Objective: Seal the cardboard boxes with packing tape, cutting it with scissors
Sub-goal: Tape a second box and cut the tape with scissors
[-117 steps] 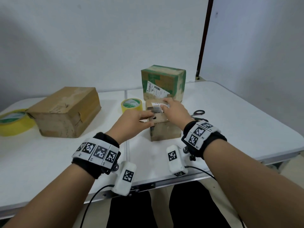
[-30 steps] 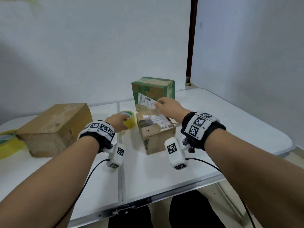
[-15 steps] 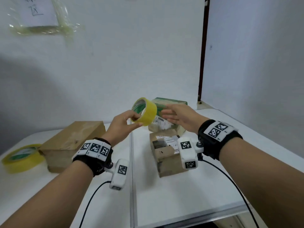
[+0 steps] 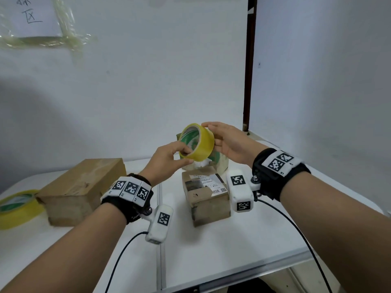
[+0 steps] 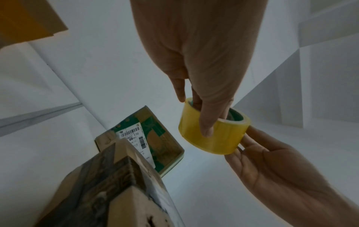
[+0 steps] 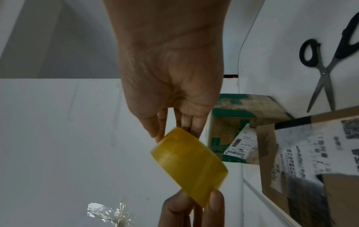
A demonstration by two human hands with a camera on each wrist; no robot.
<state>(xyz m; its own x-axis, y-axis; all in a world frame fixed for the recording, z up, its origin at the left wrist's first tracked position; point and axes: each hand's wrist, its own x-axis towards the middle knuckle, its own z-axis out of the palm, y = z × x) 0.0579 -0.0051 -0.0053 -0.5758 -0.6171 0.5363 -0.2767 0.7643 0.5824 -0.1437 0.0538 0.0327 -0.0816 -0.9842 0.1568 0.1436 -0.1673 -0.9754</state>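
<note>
White folding table (image 4: 211,256), white walls (image 4: 148,70), taped paper sign (image 4: 31,15)

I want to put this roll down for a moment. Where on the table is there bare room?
Bare table lies in front of the small labelled box, toward the near edge. Between that box and the large brown box is tighter; the green box crowds behind.

Dim wrist views, soft blur, wide-angle warping

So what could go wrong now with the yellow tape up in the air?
The left hand only pinches the tape roll, with the right hand touching its side, so it might slip and drop onto the small box. The scissors lie open on the table, so grabbing them without looking could nick fingers.
</note>
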